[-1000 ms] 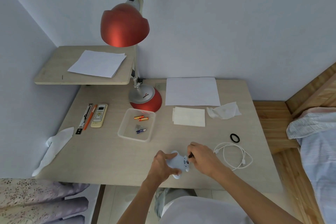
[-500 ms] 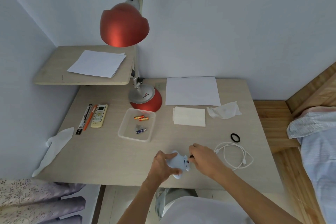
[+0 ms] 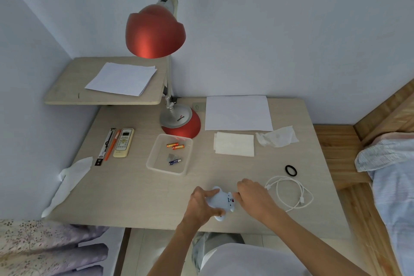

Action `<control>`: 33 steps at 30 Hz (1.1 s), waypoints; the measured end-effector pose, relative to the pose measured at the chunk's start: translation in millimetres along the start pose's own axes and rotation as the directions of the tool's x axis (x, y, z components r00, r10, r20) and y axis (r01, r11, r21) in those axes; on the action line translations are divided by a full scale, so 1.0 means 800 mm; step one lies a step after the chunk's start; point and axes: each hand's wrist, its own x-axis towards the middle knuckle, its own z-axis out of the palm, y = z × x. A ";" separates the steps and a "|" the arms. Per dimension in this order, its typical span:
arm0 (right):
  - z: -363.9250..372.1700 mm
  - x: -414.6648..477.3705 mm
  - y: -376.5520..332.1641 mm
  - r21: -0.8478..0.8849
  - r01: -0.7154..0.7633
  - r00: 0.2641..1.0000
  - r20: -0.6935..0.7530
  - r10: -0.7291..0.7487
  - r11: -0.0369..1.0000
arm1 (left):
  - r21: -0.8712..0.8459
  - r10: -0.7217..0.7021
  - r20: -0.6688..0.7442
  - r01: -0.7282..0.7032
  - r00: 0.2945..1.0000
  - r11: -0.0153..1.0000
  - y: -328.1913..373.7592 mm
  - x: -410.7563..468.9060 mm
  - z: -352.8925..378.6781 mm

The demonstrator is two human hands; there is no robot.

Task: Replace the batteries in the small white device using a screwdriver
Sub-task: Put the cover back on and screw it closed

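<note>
Near the tray (image 3: 150,159), the left hand (image 3: 198,203) grips the white device (image 3: 220,200); the right hand (image 3: 253,195) touches it, its hold unclear.

Small white device (image 3: 220,201), rounded, red mark at right end, near front edge of desk (image 3: 134,197).

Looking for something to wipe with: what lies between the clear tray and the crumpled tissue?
A folded white napkin, flat on the desk; the head view shows it.
</note>
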 end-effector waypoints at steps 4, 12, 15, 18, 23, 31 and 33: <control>-0.002 -0.001 -0.001 -0.015 0.088 0.996 0.000 -0.088 0.996 | 0.000 -0.002 0.004 0.002 1.000 1.000 0.001 0.000 -0.001; -0.001 -0.003 -0.002 -0.042 0.141 0.990 0.027 -0.140 0.989 | -0.009 -0.010 0.004 0.010 1.000 1.000 -0.001 -0.001 -0.001; -0.004 -0.001 0.003 -0.057 0.124 0.992 0.015 -0.123 0.991 | -0.013 -0.008 -0.002 0.008 1.000 1.000 0.000 -0.002 -0.001; -0.001 0.000 0.008 -0.099 0.084 0.996 -0.004 -0.085 0.992 | -0.012 -0.008 -0.005 0.008 1.000 1.000 0.000 -0.002 -0.001; 0.007 0.002 0.009 -0.100 0.113 0.994 -0.001 -0.114 0.989 | -0.005 -0.002 -0.002 0.002 1.000 1.000 -0.001 -0.001 -0.001; -0.007 0.004 0.011 -0.032 0.093 0.995 -0.044 -0.094 0.995 | -0.008 0.004 0.007 -0.004 1.000 1.000 -0.006 -0.002 -0.001; -0.014 0.007 0.016 0.011 0.045 0.994 -0.102 -0.044 0.999 | 0.005 0.016 0.010 -0.016 1.000 1.000 -0.008 -0.001 -0.002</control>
